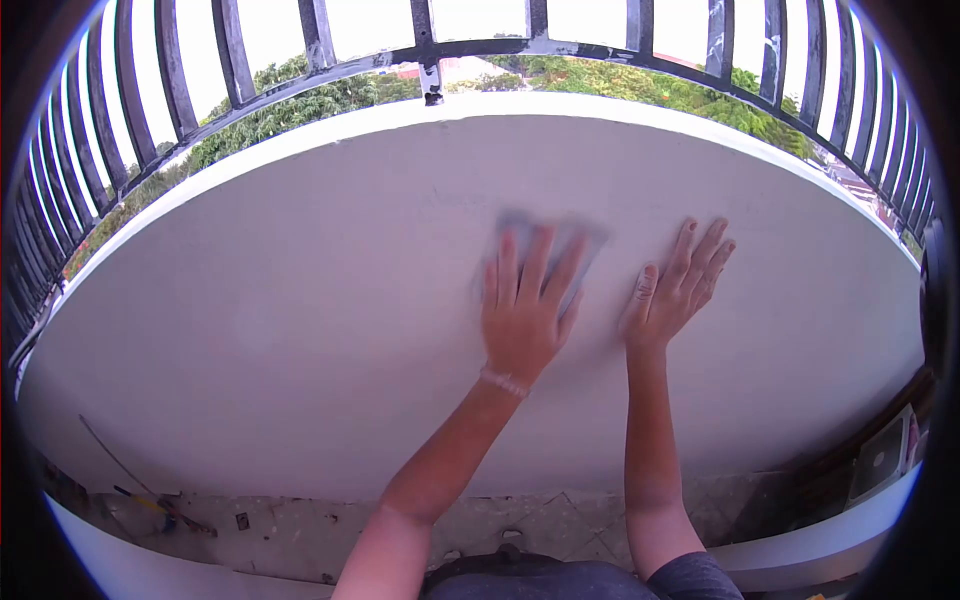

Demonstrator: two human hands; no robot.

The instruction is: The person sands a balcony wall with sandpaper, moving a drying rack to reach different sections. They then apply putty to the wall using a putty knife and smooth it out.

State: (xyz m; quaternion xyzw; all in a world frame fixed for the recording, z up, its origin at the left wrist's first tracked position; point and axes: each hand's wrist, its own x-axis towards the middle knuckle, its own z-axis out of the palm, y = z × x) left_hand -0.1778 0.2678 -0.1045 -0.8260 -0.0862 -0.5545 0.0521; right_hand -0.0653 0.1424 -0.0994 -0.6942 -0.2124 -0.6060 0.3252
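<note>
My left hand (524,315), with a beaded bracelet (505,382) at the wrist, presses a grey sheet of sandpaper (515,222) against the pale wall (300,300). Its fingers lie spread over the sheet, and both are blurred by motion. Much of the sandpaper is hidden under the palm and fingers. To the right, my right hand (675,285) is held flat at the wall with fingers stretched and nothing in it. Whitish dust marks its thumb and fingers. Faint scribbled marks show on the wall above and left of the sheet.
A dark metal railing (425,45) with worn paint runs above the wall's top ledge (560,105), with trees beyond. Below lies a dusty tiled floor (380,530) with a long thin rod and tools (165,508) at left. A boxy object (882,458) stands at lower right.
</note>
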